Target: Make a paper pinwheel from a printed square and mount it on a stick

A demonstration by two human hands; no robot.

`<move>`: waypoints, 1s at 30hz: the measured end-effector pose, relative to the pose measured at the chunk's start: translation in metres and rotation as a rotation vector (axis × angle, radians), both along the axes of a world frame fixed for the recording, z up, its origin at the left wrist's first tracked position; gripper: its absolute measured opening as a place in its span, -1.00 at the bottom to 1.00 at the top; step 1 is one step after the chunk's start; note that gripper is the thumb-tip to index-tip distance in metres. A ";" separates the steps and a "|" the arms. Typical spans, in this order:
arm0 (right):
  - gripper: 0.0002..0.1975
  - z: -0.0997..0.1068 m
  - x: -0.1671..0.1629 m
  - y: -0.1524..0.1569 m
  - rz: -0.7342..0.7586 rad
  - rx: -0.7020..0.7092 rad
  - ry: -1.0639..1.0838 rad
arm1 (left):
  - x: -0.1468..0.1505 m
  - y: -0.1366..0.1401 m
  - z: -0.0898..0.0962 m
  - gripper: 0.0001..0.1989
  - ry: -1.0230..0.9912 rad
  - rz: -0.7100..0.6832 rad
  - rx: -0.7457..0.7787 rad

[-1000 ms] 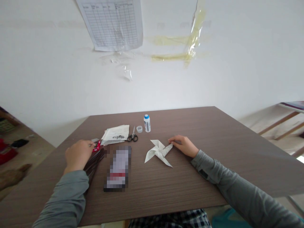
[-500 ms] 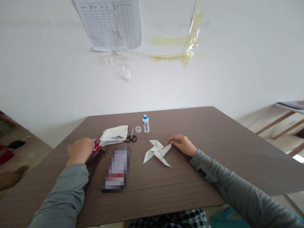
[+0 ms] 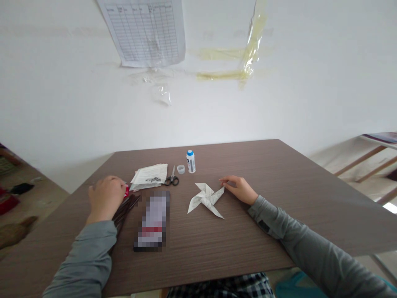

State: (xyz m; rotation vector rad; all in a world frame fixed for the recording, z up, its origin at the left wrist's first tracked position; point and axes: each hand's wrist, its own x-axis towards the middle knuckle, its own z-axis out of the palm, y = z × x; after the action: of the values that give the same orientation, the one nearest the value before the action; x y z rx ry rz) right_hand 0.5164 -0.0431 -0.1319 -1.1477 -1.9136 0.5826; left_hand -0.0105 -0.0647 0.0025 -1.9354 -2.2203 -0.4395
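A folded pinwheel point(image 3: 205, 201) of printed paper lies flat on the brown table. At its upper right tip, my right hand point(image 3: 241, 189) has its thumb and fingers closed on the paper. My left hand point(image 3: 107, 198) is at the table's left side, back up and fingers curled downward. Just beyond its fingers a small red item point(image 3: 126, 190) peeks out, mostly covered, and its kind is hidden. Beneath and beside this hand lies a bundle of thin dark brown sticks point(image 3: 124, 213). What the left fingers hold, if anything, cannot be seen.
Scissors point(image 3: 172, 178), a small clear cap point(image 3: 180, 169) and a white glue bottle point(image 3: 191, 162) with a blue top stand or lie farther back. Stacked printed papers point(image 3: 149, 176) are left of the scissors. A pixelated phone-like rectangle point(image 3: 152, 221) lies between the sticks and pinwheel.
My left hand has shifted slightly right and upward, covering more of the red item. The dark sticks have moved a little to the right. My right hand and the pinwheel stay put.
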 end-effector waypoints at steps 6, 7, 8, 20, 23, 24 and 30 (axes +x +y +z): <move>-0.82 0.001 -0.003 0.000 0.002 0.043 0.019 | 0.069 -0.005 0.001 -0.72 -0.048 -0.124 -0.015; -0.83 0.001 -0.003 -0.001 0.005 0.045 0.016 | 0.083 -0.007 -0.003 -0.73 -0.065 -0.177 0.011; -0.84 0.002 -0.004 -0.001 0.009 0.046 0.013 | 0.097 -0.008 -0.008 -0.74 -0.087 -0.236 0.027; -0.85 0.008 -0.025 -0.013 0.097 0.097 0.030 | 0.223 -0.031 -0.074 -0.76 -0.515 -0.634 0.033; -0.87 0.008 -0.031 -0.016 0.096 0.093 0.043 | 0.233 -0.031 -0.085 -0.72 -0.543 -0.617 0.045; -0.87 0.008 -0.032 -0.017 0.094 0.090 0.046 | 0.234 -0.031 -0.088 -0.72 -0.555 -0.618 0.057; -0.84 0.010 -0.041 -0.024 0.162 0.096 0.039 | 0.226 -0.031 -0.104 -0.79 -0.616 -0.649 0.100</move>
State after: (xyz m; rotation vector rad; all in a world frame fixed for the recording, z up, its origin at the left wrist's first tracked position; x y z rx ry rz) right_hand 0.4751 -0.0670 -0.1220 -0.9196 -1.9908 0.5889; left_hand 0.2158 -0.0955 -0.1014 -2.7009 -1.6974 -1.3598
